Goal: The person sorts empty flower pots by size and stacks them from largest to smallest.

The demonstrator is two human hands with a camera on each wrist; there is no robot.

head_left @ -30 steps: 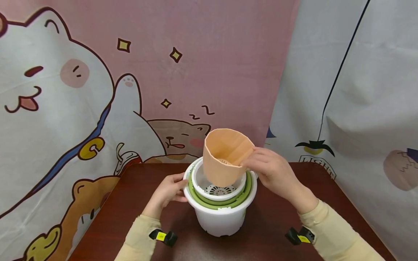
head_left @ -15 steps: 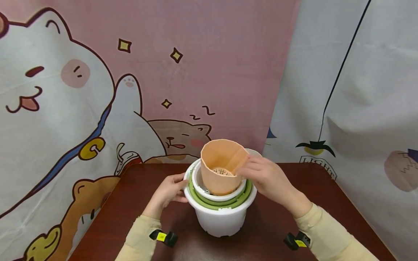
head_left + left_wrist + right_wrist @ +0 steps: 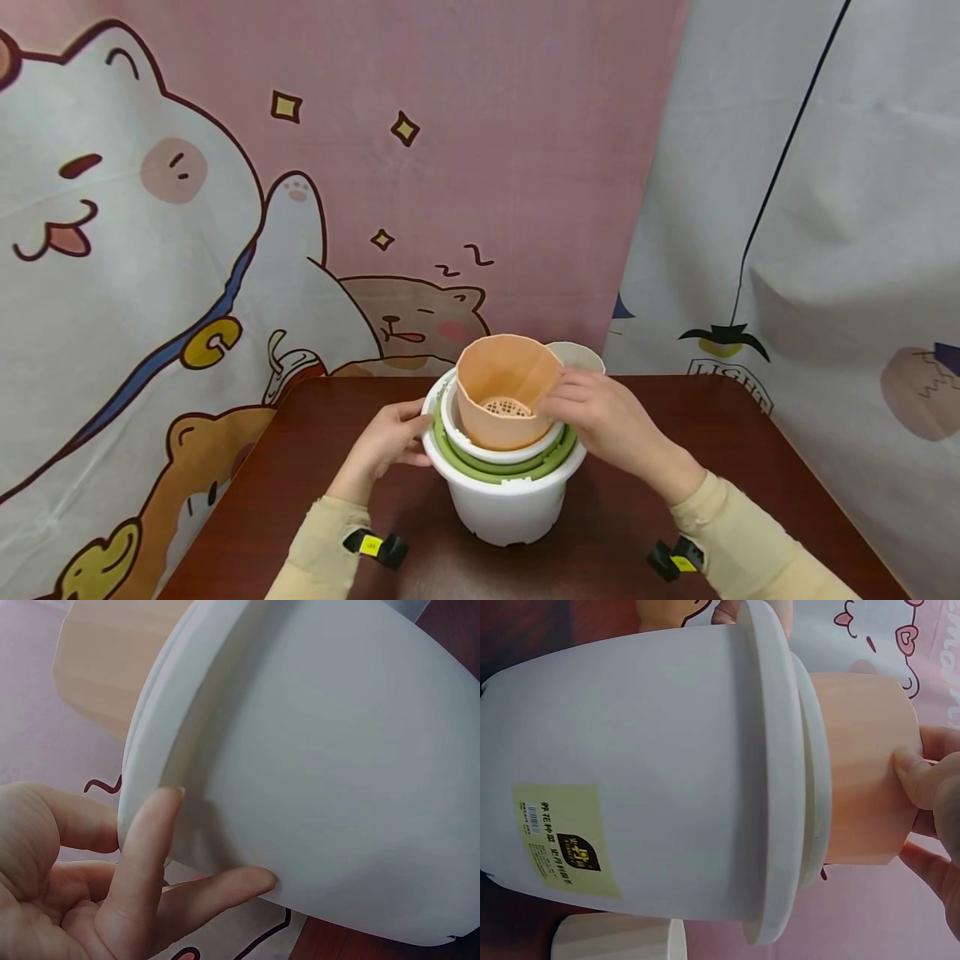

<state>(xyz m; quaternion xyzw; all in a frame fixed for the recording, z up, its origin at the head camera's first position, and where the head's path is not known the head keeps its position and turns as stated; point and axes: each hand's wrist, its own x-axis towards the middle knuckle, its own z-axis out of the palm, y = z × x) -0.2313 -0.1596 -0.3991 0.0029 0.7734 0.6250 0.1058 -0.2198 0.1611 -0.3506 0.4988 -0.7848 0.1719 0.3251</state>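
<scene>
A large white flower pot [image 3: 506, 508] stands upright on the table with a green pot [image 3: 483, 477] and a smaller white pot [image 3: 498, 456] nested inside. My left hand [image 3: 384, 437] grips the large pot's rim on its left side, the thumb beneath the lip in the left wrist view. My right hand [image 3: 603, 417] pinches the right edge of a peach-orange flower pot [image 3: 487, 375] with a perforated bottom. Its lower part sits within the smaller white pot, and its upper wall rises above the stack. The right wrist view shows my thumb on the orange pot's outer wall [image 3: 866, 772].
A cream-white pot [image 3: 579, 355] stands behind the stack at the right, partly hidden. The dark red-brown table [image 3: 322, 467] runs back to a cartoon-printed cloth [image 3: 525, 183]. A yellow label [image 3: 566, 840] is on the large pot's side.
My right hand has lowered the orange pot into the smaller white pot, shifting slightly left and making it more upright. The cream pot behind has come into view. My left hand has stayed put.
</scene>
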